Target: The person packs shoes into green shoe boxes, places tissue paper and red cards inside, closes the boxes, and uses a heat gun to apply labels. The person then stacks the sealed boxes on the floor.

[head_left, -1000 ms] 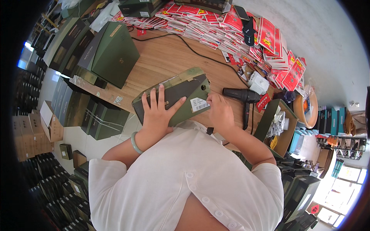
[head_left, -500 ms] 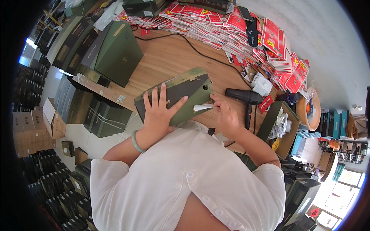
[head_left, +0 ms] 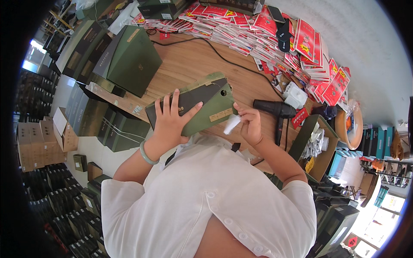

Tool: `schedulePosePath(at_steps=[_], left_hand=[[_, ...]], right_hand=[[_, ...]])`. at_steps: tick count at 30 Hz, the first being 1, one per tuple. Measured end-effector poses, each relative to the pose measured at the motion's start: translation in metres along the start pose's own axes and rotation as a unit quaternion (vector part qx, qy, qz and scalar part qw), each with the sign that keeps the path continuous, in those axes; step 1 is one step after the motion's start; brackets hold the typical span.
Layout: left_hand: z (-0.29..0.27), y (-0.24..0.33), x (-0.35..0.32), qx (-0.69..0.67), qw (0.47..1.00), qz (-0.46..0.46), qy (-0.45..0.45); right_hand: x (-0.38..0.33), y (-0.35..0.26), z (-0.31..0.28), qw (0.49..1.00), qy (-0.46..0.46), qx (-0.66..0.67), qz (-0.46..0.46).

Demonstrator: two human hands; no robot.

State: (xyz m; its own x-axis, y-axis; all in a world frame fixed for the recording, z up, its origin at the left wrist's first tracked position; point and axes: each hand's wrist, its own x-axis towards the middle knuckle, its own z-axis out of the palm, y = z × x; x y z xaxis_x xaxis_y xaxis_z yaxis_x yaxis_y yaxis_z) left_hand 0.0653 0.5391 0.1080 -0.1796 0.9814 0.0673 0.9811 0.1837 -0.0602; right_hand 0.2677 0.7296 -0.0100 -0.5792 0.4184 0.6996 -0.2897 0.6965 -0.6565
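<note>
My left hand (head_left: 172, 118) lies flat, fingers spread, on the green box (head_left: 193, 105) at table centre. My right hand (head_left: 249, 124), at the box's four o'clock, pinches a white slip (head_left: 231, 124). Black hairdryer (head_left: 275, 109) sits at three o'clock.

Packing workroom, wooden table (head_left: 189, 64), stacked green gift boxes (head_left: 129, 60), red packets (head_left: 275, 34), cardboard cartons (head_left: 38, 142)
</note>
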Motion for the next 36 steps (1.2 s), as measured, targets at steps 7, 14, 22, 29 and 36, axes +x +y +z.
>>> schedulePosePath(at_steps=[7,14,22,29,36], left_hand=[[0.006,-0.022,0.030,-0.025,0.999,-0.016,0.016],[0.027,-0.054,0.135,-0.160,0.980,0.007,0.117],[0.008,-0.216,0.127,-0.242,0.872,-0.182,0.385],[0.027,-0.369,0.070,-0.055,0.923,-0.366,-0.106],[0.027,-0.369,0.045,-0.080,0.971,-0.215,-0.066]], right_hand=[[0.022,-0.020,-0.003,0.974,0.095,0.087,0.185],[0.051,-0.031,0.010,0.922,0.197,0.165,0.289],[0.064,-0.047,0.037,0.918,0.235,0.103,0.303],[0.073,-0.054,0.108,0.922,0.166,0.138,0.322],[0.116,-0.077,0.165,0.934,0.123,0.106,0.319]])
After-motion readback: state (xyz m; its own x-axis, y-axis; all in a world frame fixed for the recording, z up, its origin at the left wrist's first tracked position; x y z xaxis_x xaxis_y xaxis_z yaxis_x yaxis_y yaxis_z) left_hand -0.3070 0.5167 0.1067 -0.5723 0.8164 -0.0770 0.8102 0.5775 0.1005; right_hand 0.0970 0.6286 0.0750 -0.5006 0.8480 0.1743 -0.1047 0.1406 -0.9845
